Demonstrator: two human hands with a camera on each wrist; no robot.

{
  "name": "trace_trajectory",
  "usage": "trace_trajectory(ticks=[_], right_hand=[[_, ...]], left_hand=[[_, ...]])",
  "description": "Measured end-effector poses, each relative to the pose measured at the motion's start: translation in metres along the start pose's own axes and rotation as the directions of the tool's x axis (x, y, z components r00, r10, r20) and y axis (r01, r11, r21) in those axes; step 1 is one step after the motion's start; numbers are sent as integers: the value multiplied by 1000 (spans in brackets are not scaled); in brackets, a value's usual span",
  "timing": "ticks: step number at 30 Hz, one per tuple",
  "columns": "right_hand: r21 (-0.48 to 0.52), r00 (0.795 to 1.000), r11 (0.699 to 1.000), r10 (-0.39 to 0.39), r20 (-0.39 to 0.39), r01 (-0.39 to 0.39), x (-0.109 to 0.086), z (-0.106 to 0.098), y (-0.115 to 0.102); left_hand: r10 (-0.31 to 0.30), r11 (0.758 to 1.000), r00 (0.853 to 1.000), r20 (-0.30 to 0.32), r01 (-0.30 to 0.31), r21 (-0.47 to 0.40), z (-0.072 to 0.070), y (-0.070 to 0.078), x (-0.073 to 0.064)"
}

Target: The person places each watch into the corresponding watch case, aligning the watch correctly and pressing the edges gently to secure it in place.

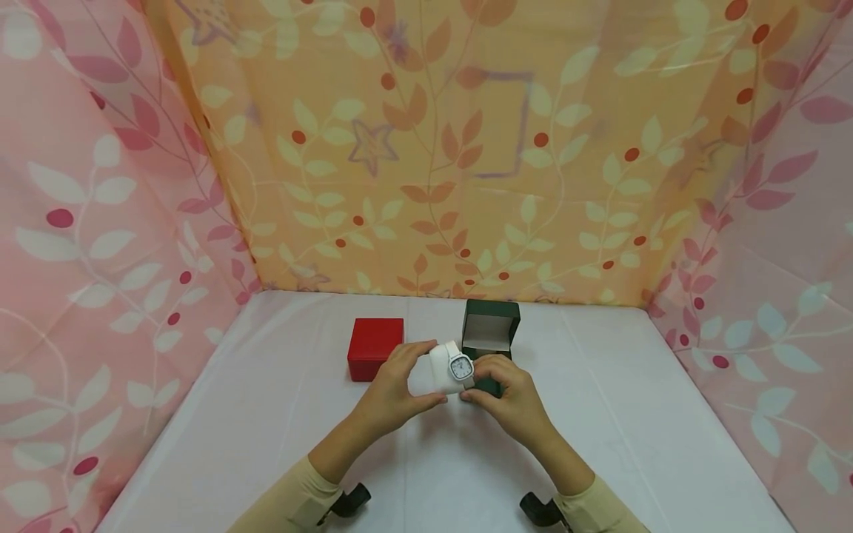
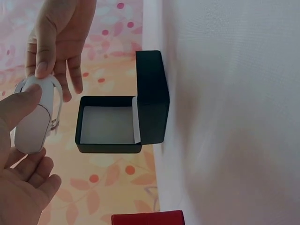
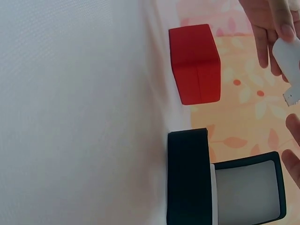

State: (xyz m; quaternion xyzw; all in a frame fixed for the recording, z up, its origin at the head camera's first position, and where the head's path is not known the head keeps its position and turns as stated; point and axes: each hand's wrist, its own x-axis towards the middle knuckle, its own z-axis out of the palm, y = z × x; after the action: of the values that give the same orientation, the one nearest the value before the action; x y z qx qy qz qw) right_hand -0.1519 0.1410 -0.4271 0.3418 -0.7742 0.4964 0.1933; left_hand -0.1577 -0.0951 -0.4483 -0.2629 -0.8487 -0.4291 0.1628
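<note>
A white square-faced wristwatch with a pale strap sits around a white watch cushion. My left hand grips the cushion between thumb and fingers. On the watch side, my right hand pinches with thumb and fingers at the strap. In the left wrist view, the right thumb touches the end of the cushion, and the strap bows away from it. Behind the right hand, an open dark green box with a pale lining stands on the table.
A closed red box stands left of the green box, behind my left hand. White cloth covers the table. Floral curtains hang behind and on both sides.
</note>
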Motion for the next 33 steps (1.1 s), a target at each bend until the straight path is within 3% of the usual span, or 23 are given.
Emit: trace_trajectory(ticks=[12, 21, 33], right_hand=[[-15, 993, 997, 80, -82, -81, -3, 7, -2], [-6, 977, 986, 165, -136, -168, -5, 15, -4], [-46, 970, 978, 193, -150, -202, -16, 21, 29]], left_hand=[[-8, 998, 996, -87, 14, 69, 3, 2, -2], [7, 995, 992, -122, 5, 100, 5, 0, -3], [17, 994, 990, -142, -1, 114, 7, -2, -4]])
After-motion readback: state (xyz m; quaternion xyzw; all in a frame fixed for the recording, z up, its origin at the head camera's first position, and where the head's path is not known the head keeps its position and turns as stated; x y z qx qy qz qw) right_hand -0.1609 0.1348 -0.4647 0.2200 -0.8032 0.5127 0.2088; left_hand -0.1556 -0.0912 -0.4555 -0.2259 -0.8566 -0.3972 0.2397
